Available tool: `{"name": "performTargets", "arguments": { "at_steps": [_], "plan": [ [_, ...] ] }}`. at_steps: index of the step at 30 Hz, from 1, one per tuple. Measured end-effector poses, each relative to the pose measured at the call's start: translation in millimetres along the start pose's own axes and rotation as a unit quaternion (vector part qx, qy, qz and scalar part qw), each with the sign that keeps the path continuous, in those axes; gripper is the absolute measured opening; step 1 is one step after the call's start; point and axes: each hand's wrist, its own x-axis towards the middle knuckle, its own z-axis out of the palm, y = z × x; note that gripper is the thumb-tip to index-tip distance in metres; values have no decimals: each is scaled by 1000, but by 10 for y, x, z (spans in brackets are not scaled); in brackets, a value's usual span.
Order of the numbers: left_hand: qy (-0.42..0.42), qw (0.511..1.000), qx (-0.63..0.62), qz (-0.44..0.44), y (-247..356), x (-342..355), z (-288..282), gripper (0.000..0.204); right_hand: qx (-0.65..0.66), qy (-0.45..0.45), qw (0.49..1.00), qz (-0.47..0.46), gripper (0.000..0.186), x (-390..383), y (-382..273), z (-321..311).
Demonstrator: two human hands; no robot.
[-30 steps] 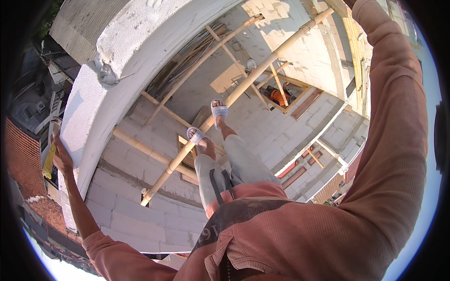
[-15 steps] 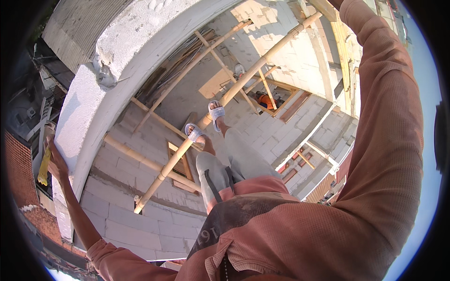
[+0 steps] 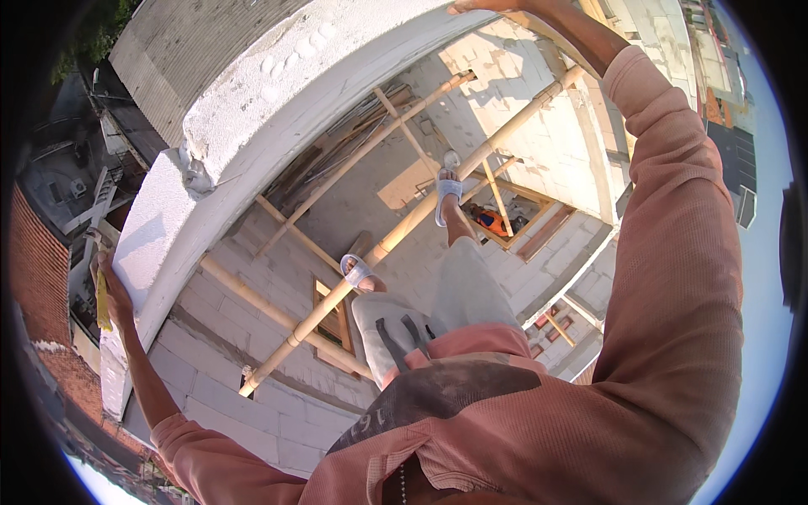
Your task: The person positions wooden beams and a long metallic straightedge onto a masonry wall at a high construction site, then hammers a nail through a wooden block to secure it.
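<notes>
My left hand [image 3: 118, 290] reaches over the outer side of the white block wall [image 3: 147, 215]. Its fingers are closed round a narrow tool with a flat yellow part [image 3: 103, 305], whose exact kind I cannot make out. At the upper edge of the picture, my right hand [image 3: 505, 5] is partly cut off. Its visible fingers lie stretched along the top of the same wall. Below me, my sandalled feet stand spread apart on a long bamboo pole [image 3: 387, 246].
More bamboo poles [image 3: 282, 318] cross beneath me, high above a grey floor [image 3: 328, 198]. A person in orange [image 3: 491, 221] shows through a wooden frame [image 3: 539, 206] below. Corrugated roofing [image 3: 181, 63] and a red tiled roof [image 3: 38, 252] lie beyond the wall.
My right foot has stepped farther along the pole, away from the left foot. My right hand has come into view on the wall top. The left hand still grips the yellow tool.
</notes>
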Motion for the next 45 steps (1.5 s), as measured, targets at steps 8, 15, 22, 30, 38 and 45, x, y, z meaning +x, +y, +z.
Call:
{"name": "performTargets", "arguments": {
  "at_steps": [8,15,22,30,38,45],
  "plan": [
    [247,964,-25,98,1092,285,-32,48,37,59,998,2,92,519,-268,94],
    [198,969,-134,58,3688,260,1381,52,115,50,991,42,90,428,-79,186],
    [169,985,-39,20,4576,320,2075,52,112,43,992,36,83,346,-134,93],
    [146,982,115,14,4565,389,2210,38,135,79,988,7,88,242,-7,130],
    [122,989,81,-30,4784,334,2216,56,112,175,978,-31,91,351,2008,271],
    [123,984,122,-45,4708,354,2148,56,81,75,993,41,91,662,2609,214]
  ]
}}
